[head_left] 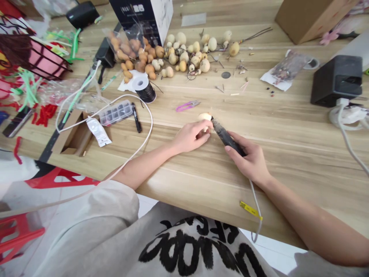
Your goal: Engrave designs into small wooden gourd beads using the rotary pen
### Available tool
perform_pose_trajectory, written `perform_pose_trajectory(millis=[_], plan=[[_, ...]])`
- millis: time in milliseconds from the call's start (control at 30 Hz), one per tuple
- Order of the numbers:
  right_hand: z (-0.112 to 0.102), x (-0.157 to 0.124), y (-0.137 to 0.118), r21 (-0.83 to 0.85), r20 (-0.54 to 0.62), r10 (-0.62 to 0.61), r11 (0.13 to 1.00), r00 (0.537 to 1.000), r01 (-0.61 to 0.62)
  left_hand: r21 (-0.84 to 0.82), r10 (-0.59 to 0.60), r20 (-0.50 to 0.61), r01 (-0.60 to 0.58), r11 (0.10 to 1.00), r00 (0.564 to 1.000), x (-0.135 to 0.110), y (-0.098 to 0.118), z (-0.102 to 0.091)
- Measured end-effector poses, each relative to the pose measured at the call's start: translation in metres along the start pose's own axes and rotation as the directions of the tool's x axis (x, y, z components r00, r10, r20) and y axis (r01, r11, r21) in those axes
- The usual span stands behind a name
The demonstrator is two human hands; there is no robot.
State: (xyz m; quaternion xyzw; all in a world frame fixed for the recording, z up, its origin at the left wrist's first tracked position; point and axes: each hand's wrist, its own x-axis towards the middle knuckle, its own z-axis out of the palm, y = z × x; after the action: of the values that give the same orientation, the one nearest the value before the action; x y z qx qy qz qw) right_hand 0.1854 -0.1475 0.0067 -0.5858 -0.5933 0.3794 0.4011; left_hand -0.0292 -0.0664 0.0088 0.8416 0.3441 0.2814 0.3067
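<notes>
Pale wooden table [288, 173] beneath us: our left hand [190, 136] pinches a smooth gourd [204, 116], our right hand [248, 159] wraps a slim corded engraver [226, 137] against it.

Table [291, 184], my side nearest. Toward the far edge: gourds [184, 52] in a heap, bagged gourds [123, 50] to their left, a spool [145, 90] before the bag. Left of centre: a compartment box [115, 112], a marker [136, 117] just right of it. Mid-table: scissors [188, 105]. Right edge: a boxy device [336, 80]. Toward the near edge: my left hand [191, 136] on a small gourd [205, 116], my right hand [248, 157] around a pen-shaped tool [226, 136].
</notes>
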Motion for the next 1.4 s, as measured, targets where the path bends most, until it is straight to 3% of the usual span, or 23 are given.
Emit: perform_pose_trajectory(millis=[500,1400], plan=[[-0.0007,-0.0004,-0.0007,-0.015,0.011,-0.054,0.998,0.998,0.054,0.132,0.03,0.049,-0.037,0.991,0.998,-0.0013,0.0015,-0.0004],[0.001,-0.0011,0.002,0.024,-0.033,-0.022,0.999,0.999,0.023,0.015,-0.02,0.013,0.019,1.0,1.0,0.0006,0.0008,-0.0003]])
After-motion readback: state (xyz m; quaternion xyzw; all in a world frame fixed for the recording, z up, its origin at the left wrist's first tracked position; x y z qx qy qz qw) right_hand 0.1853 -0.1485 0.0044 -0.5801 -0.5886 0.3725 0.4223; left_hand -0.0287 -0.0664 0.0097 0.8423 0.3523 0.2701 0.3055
